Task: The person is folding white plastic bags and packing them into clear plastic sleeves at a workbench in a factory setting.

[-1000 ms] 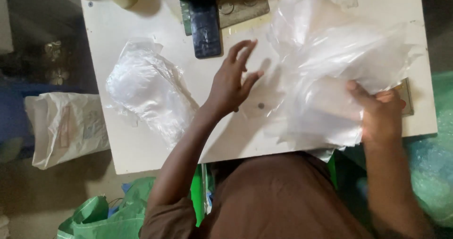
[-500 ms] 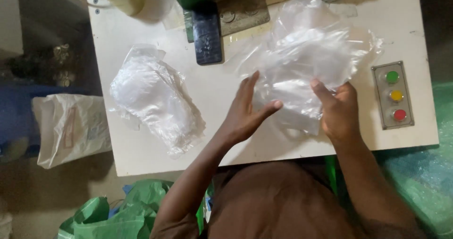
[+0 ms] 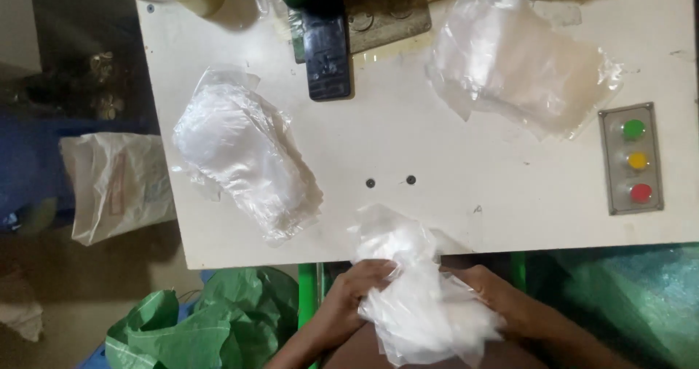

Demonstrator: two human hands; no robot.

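Holding a crumpled bundle of thin clear plastic bags [image 3: 419, 300] at the near edge of the white surface [image 3: 466, 158], I have both hands closed on it. My left hand [image 3: 349, 303] grips its left side with the fingers [image 3: 378, 271] curled over the top fold, pinching the film. My right hand [image 3: 502, 307] clasps the right side from below, fingers pressed into the plastic, their tips hidden under it. The bundle's upper part lies over the near edge, the rest hangs off it above my lap.

Toward the left edge lies a loose pile of clear plastic bags [image 3: 244, 158], and toward the far right corner a flatter stack of clear plastic sheets [image 3: 520, 59]; both are well apart from my hands. At the right edge sits a grey metal button panel with green, yellow and red buttons [image 3: 635, 158]. At the far edge stands a black block-shaped machine part [image 3: 328, 48]. Below the surface, left of my arms, a green woven sack [image 3: 211, 318] lies on the floor.
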